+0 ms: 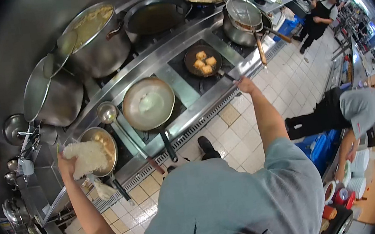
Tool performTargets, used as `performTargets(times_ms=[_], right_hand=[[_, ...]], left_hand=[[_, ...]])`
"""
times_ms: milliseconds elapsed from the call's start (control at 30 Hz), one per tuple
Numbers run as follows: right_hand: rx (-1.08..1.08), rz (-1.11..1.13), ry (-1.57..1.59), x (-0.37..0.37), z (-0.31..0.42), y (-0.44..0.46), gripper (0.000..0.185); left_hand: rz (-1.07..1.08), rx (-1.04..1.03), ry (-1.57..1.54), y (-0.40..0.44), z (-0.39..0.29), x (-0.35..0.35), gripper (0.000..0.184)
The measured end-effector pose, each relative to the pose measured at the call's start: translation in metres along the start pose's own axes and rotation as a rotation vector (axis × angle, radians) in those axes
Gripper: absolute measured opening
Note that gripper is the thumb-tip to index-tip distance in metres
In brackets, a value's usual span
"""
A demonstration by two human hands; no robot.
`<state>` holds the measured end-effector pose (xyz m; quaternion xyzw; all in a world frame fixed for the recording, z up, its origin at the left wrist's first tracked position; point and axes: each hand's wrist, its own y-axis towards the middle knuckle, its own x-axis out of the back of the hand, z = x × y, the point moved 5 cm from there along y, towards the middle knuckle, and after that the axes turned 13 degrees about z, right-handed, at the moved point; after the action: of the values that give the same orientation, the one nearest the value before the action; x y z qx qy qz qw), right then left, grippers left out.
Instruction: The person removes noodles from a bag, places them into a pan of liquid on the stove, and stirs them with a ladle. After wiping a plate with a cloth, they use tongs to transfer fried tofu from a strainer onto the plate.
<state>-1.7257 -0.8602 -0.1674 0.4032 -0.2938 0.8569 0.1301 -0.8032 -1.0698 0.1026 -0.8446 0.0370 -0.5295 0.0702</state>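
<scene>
My left hand (pixel 67 166) is closed on the edge of a pale, flat, lacy-looking sheet (pixel 88 158), whose exact kind I cannot make out. The sheet hangs over the left side of a frying pan (pixel 112 141) with pieces of food in brownish liquid. My right hand (pixel 245 85) grips the handle of a small dark frying pan (pixel 189 66), which rests on a burner at the right. Several golden-brown cubes (pixel 202 63) lie in that pan. Between the two stands a larger frying pan (pixel 137 106), with a ladle (pixel 107 112) beside it.
Behind the burners stand two tall pots (pixel 102 57) (pixel 63 101) and a wide dark pan (pixel 155 19) of liquid. A strainer (pixel 244 12) sits on a pot at the right. Two co-workers (pixel 359 104) (pixel 322 18) stand on the right. A whitish cloth (pixel 104 189) hangs at the stove's front.
</scene>
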Motion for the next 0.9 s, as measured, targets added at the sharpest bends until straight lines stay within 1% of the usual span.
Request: performTargets(times_ms=[33,67,100,133,167,200,233,267,300,333,367,433,500,533,600,633,667,700,733,767,800,833,867,900], right_hand=[[0.066,0.047,0.021,0.001,0.011,-0.001,0.06],[0.005,0.345,0.373,-0.01,0.017,0.002,0.053],[-0.079,0.367,0.476,-0.014,0.029,-0.006,0.049],[-0.065,0.421,0.482,-0.008,0.045,-0.017,0.044],[-0.103,0.536,0.703,-0.017,0.051,-0.02,0.037],[-0.082,0.634,0.96,-0.035,0.051,-0.019,0.028],[-0.066,0.612,1.111,-0.043,0.057,-0.023,0.025],[-0.067,0.616,1.113,-0.048,0.062,-0.031,0.025],[-0.044,0.602,1.229,-0.05,0.067,-0.037,0.026],[-0.018,0.586,1.345,-0.047,0.074,-0.041,0.028],[-0.014,0.586,1.352,-0.039,0.083,-0.048,0.028],[-0.049,0.53,1.389,-0.008,0.094,-0.075,0.027],[-0.03,0.494,1.397,0.042,0.103,-0.095,0.026],[-0.003,0.465,1.401,0.067,0.106,-0.1,0.025],[0.054,0.356,1.375,0.12,0.099,-0.098,0.026],[0.073,0.292,1.357,0.151,0.097,-0.094,0.027],[0.1,0.246,1.277,0.183,0.09,-0.086,0.029],[0.127,0.202,1.195,0.216,0.084,-0.077,0.031],[0.128,0.068,0.986,0.251,0.085,-0.074,0.032],[0.131,-0.06,0.773,0.282,0.086,-0.069,0.032],[0.132,-0.118,0.551,0.306,0.071,-0.049,0.033],[0.063,-0.185,0.381,0.327,0.07,-0.036,0.034],[0.083,-0.316,0.156,0.344,0.07,-0.026,0.034],[0.073,-0.368,-0.031,0.354,0.062,-0.004,0.032]], left_hand=[[-0.007,0.003,0.001,-0.001,0.0,-0.008,0.074],[-0.029,0.017,0.055,0.0,0.003,-0.017,0.075],[-0.053,0.031,0.108,0.002,-0.002,-0.023,0.076],[-0.059,0.033,0.113,0.0,-0.016,-0.026,0.076],[-0.064,0.094,0.13,-0.005,-0.031,-0.029,0.074],[-0.068,0.156,0.146,-0.009,-0.041,-0.032,0.073],[-0.069,0.16,0.151,-0.004,-0.033,-0.039,0.073],[-0.144,0.108,0.245,0.008,-0.012,-0.046,0.072],[-0.222,0.053,0.338,0.012,-0.006,-0.049,0.07],[-0.227,0.051,0.342,0.01,-0.012,-0.049,0.07],[-0.186,0.064,0.329,0.009,-0.019,-0.049,0.072],[-0.133,0.068,0.32,0.008,-0.025,-0.052,0.075],[-0.125,0.111,0.204,0.01,-0.024,-0.056,0.064],[-0.117,0.099,0.2,0.013,-0.025,-0.056,0.064],[-0.032,0.132,0.201,0.017,-0.022,-0.058,0.066],[-0.036,0.117,0.192,0.016,-0.022,-0.059,0.066],[-0.03,0.115,0.187,0.018,-0.018,-0.062,0.066],[-0.07,0.13,0.212,0.022,-0.009,-0.061,0.066],[-0.111,0.146,0.237,0.023,-0.003,-0.062,0.066],[-0.108,0.148,0.231,0.023,-0.001,-0.066,0.066],[-0.139,0.154,0.291,0.022,-0.002,-0.066,0.067],[-0.17,0.16,0.352,0.019,-0.003,-0.065,0.067],[-0.168,0.165,0.348,0.017,-0.005,-0.065,0.067],[-0.16,0.16,0.321,0.015,-0.01,-0.065,0.066]])
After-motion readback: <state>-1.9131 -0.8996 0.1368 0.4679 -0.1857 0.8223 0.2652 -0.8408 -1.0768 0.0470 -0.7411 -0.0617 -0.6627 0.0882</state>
